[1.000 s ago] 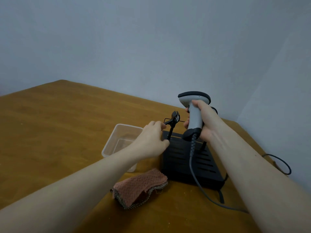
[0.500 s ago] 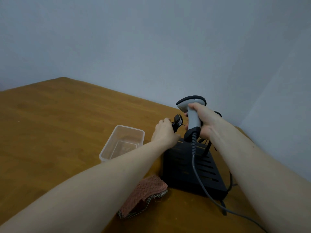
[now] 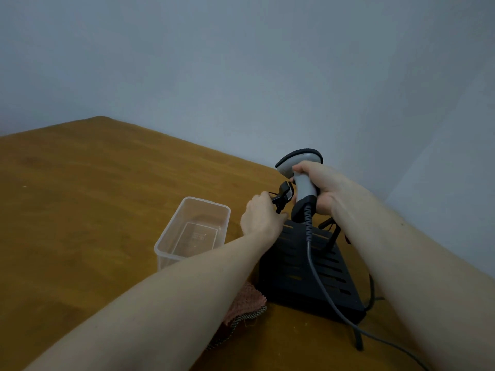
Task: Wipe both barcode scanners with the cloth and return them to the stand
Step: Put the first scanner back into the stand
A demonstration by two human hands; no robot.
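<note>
Right hand (image 3: 320, 187): my fingers wrap the smooth grey handle of one barcode scanner (image 3: 301, 178), upright above the stand.
Left hand (image 3: 261, 216): curled at the small black clip holder (image 3: 284, 195); whether I grip it, I cannot tell.
Stand (image 3: 308, 274): one black slotted wedge on the table.
Cord (image 3: 312, 259): grey, coiled near the handle.
Cloth (image 3: 245, 303): one pinkish waffle-weave piece beside the stand.
Tub (image 3: 191, 234): one clear plastic rectangle.
Table (image 3: 80, 210): brown wood.

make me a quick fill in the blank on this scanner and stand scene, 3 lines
1. The right hand grips the grey ____ by its handle.
2. The cloth lies on the ____, partly under the left forearm.
3. The clear plastic container sits to the ____ of the black stand.

Missing words: scanner; table; left
</note>
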